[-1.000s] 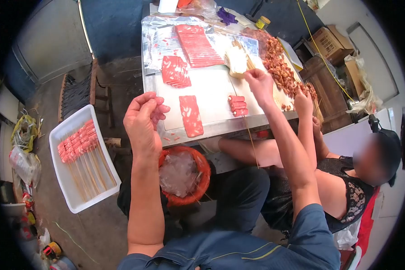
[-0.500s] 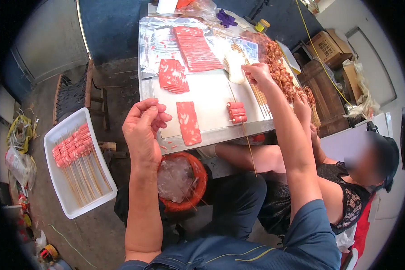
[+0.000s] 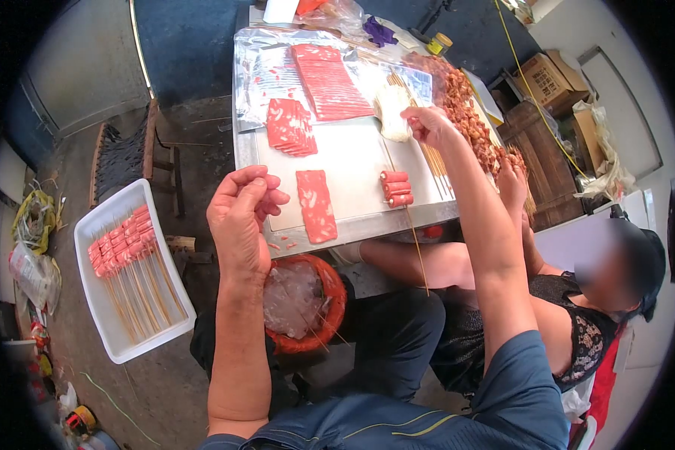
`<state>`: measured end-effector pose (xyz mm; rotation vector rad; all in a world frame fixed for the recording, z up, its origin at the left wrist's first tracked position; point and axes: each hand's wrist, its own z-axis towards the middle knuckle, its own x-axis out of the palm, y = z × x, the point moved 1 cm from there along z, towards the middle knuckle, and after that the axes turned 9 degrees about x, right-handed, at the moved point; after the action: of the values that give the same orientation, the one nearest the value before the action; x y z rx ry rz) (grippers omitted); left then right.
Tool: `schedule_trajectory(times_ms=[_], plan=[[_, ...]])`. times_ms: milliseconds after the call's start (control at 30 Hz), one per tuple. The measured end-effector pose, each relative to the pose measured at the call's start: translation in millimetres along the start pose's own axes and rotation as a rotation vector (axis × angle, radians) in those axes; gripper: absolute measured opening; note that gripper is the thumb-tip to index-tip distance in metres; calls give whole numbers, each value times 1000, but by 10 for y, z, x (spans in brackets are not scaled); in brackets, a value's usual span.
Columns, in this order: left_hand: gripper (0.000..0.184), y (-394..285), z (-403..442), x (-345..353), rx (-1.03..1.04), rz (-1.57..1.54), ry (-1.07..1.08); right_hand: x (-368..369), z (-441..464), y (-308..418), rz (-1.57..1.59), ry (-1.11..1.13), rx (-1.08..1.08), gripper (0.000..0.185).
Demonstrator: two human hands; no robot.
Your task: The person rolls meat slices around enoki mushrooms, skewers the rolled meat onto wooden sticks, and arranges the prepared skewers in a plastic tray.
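Observation:
My left hand (image 3: pixel 241 204) is raised near the front left of the table, its fingers loosely curled and apart, with nothing visible in them. A single marbled red meat slice (image 3: pixel 316 206) lies flat on the white board (image 3: pixel 356 161) beside it. At the bundle of white enoki mushrooms (image 3: pixel 392 112), the fingers of my right hand (image 3: pixel 427 126) are pinched against its right edge; the fingertips are partly hidden. A skewer of red meat rolls (image 3: pixel 396 189) rests on the board, its stick sticking out past the edge. A stack of slices (image 3: pixel 291 127) lies behind.
Rows of meat slices (image 3: pixel 330 82) lie on plastic at the back. Bare skewers (image 3: pixel 433 161) and a brown meat pile (image 3: pixel 461 97) are right. A white tray (image 3: pixel 112 341) holds finished skewers at left; a red bin (image 3: pixel 337 300) stands below. A co-worker (image 3: pixel 540 300) sits at right.
My right hand stays at the mushrooms with a very slight shift. The left hand has barely moved. The co-worker's hand has moved slightly at the brown meat.

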<state>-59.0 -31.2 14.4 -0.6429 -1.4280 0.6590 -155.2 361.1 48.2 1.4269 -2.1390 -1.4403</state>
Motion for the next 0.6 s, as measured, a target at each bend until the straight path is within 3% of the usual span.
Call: schedule_trajectory(times_ms=[133,200,600], plan=[[14,7,4,0,-7,-2,6,-47,12,-49,46,53,-56,14],[14,-3,-1,6,-5,-5,6,-8,-89,-79,-8,26,-186,12],[17,20,-2,0,-2,7,12,-90,-287,-208,140,164,-282,7]])
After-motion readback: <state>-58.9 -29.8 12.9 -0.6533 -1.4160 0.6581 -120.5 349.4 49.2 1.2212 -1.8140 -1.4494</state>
